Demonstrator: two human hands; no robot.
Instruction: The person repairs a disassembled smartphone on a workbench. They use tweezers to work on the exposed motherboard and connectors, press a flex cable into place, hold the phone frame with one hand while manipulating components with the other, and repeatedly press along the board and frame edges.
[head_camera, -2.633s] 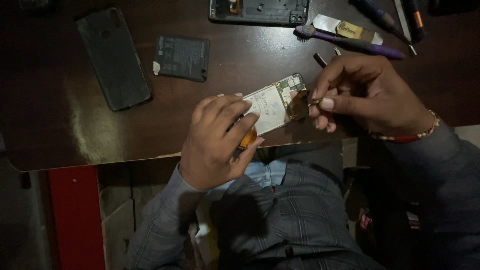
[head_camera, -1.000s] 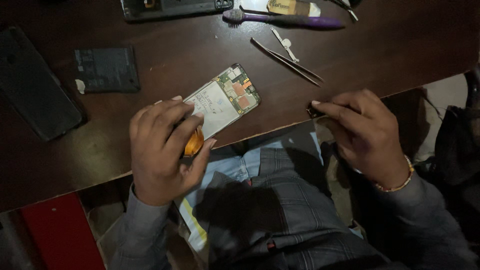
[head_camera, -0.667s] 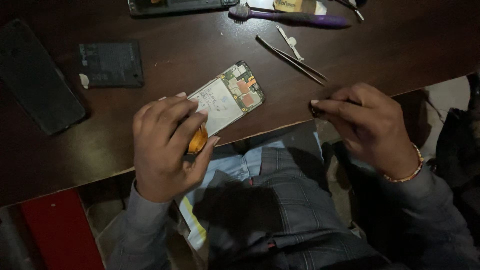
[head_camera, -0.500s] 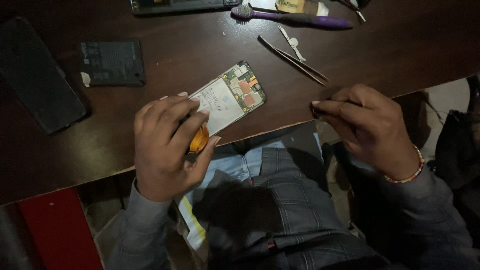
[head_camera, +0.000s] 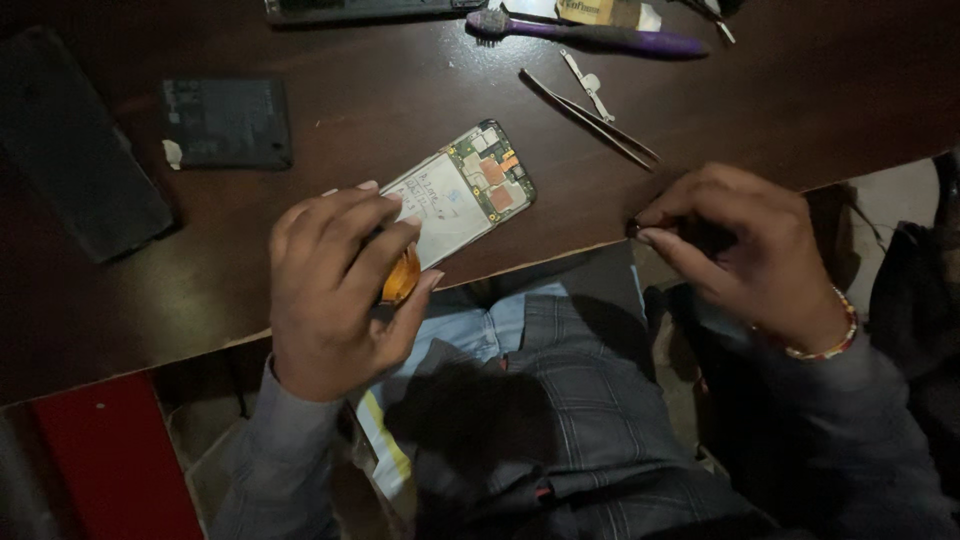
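Observation:
An opened phone body (head_camera: 462, 199) with a bare circuit board and a white inner panel lies tilted at the table's front edge. My left hand (head_camera: 335, 285) grips its lower end, with an orange part showing under my thumb. My right hand (head_camera: 745, 245) is off to the right of the phone, at the table edge, fingers pinched on a small dark object that I cannot identify.
The dark wooden table (head_camera: 360, 130) holds a phone battery (head_camera: 228, 123), a dark back cover (head_camera: 75, 150), metal tweezers (head_camera: 590, 120), a purple toothbrush (head_camera: 590, 35) and another phone frame (head_camera: 350, 10) at the far edge. A red box (head_camera: 110, 460) stands below.
My right hand has drawn away from the phone to the right, still pinching something small. My left hand keeps its hold on the phone. The view has shifted slightly.

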